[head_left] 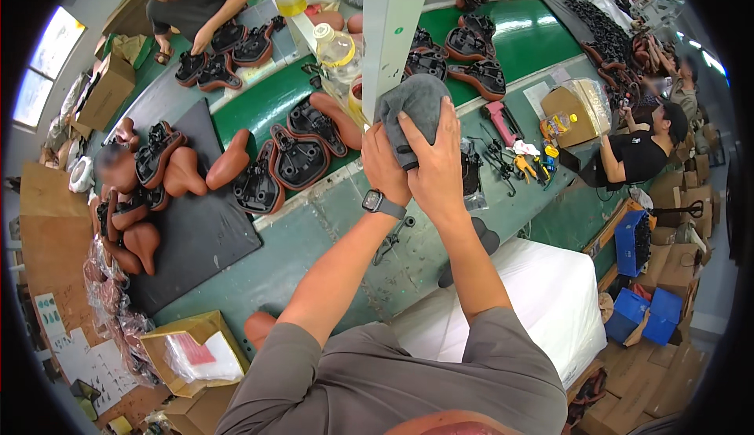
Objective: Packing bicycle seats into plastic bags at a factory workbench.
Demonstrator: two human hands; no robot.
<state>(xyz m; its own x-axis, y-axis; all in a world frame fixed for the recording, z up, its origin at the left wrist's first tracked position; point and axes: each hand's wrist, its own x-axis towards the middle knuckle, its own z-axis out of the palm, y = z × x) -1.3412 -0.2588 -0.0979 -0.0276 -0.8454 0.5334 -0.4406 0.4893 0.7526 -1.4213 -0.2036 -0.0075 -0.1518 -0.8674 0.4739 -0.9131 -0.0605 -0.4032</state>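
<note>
At 12 o'clk, just above centre & over the desk (416, 266), a grey cloth-like pc (416, 113) is held up. L hand (385, 164) clamped on its L side, R hand (436, 168) clamped on its R; both hands close together. What's under it: hidden.

Progress: prob. mid-job, since the pc is in hand, not set down; can't tell how much is left on it. Clock from hands: at 9, several brown saddles (297, 160) lie w/ black undersides up, so those parts look fitted; whether finished, can't tell. Pink-red tool (503, 123) at 3, unheld.

Containers: clear bottle (338, 50), yellow band, at 10–11, level unclear; farther out same way, tub (291, 1) w/ yellow contents & red-handled item. Approx. 7–8, open carton (163, 360) w/ plastic-wrapped white stuff & pink sheet. At 4, blue bin (627, 235) w/ dark pcs.
</note>
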